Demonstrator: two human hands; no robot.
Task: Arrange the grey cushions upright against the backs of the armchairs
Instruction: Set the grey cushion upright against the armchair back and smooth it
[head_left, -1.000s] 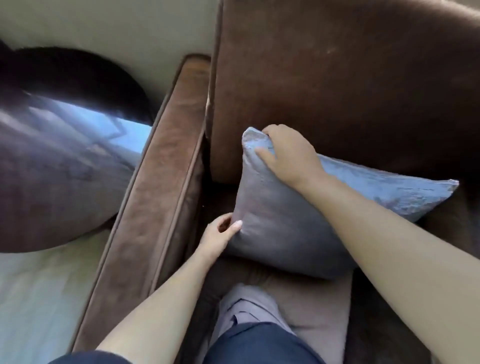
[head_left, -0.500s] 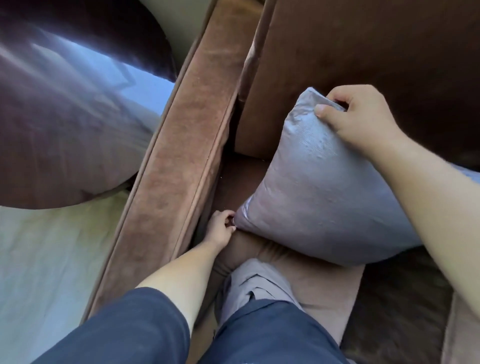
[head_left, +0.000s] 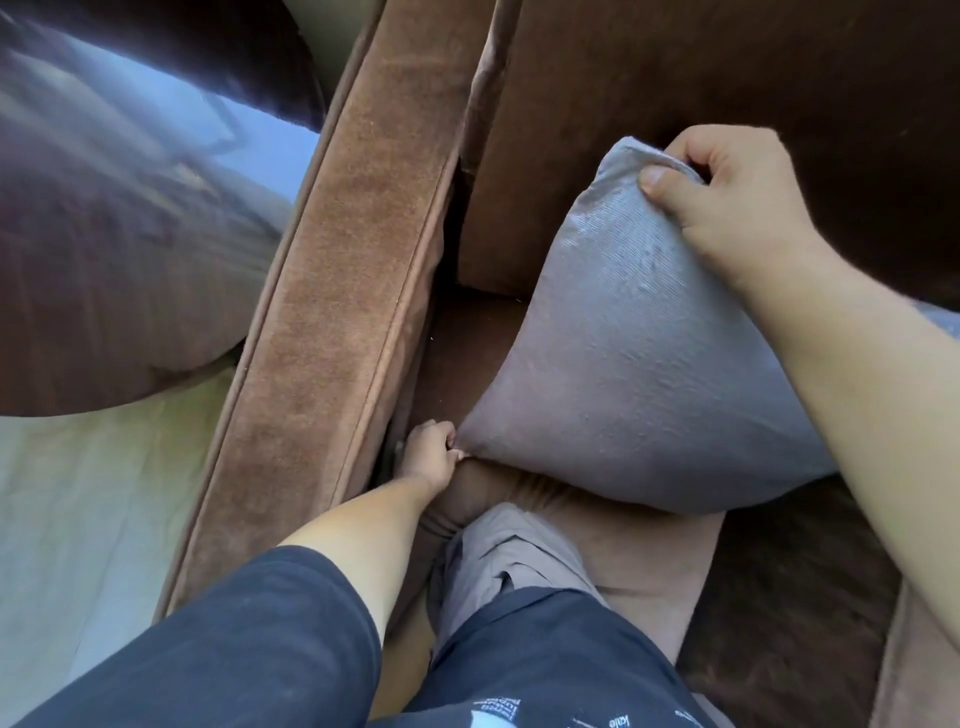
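armchair back (head_left: 727, 78): dark brown, fills the area above and behind the right grip (head_left: 727, 208). round dark worktop (head_left: 104, 260): well left of both grips, beyond the armrest (head_left: 343, 312), over a pale floor (head_left: 78, 519). armrest: a long brown bar just left of the left grip (head_left: 428, 457), with a dark slot between it and the back. grey cushion (head_left: 623, 364): on the seat (head_left: 467, 353), standing tilted, face toward the camera. its left edge runs steeply from the left grip up to the right grip, and its body extends right under the right forearm. contact with the back cannot be told. open room: a wedge of bare seat lies between that edge and the armrest. right grip: clenched on the upper corner, thumb on the front face. left grip: pinching the lower corner, beside the armrest's inner wall.
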